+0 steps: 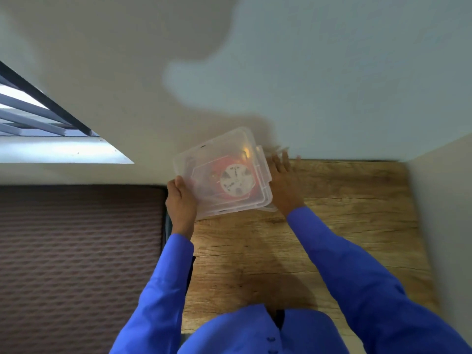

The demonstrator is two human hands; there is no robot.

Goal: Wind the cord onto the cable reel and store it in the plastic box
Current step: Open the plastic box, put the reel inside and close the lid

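A clear plastic box (204,154) with its lid on is held tilted above the far left corner of the wooden table (319,226), close to the wall. Through the lid I see the cable reel (236,181), orange with a white round centre. My left hand (180,200) grips the box's left edge. My right hand (282,172) lies flat against the box's right side by the clips, fingers stretched out and blurred. The cord itself cannot be made out.
A pale wall (332,85) rises right behind the table and another closes it on the right. Left of the table lies a brown patterned mattress (76,251). A window with dark bars (38,111) sits at the upper left.
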